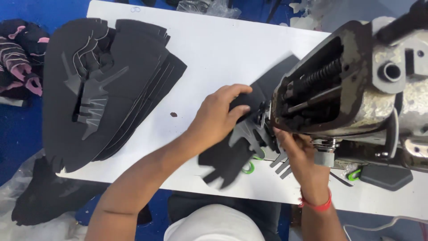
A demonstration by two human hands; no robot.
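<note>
Nearest, the right hand [296, 149], with a red band [317, 206] on its wrist, pinches the edge of a black cut piece [232, 154] just under the sewing machine [352, 85]. The left hand [218, 118] lies flat on top of the same piece, fingers pressing it down on the white counter [223, 49]. The piece sits right at the machine's needle end. To the far left, a big stack of black pieces [129, 80] rests on the counter, well apart from both hands.
</note>
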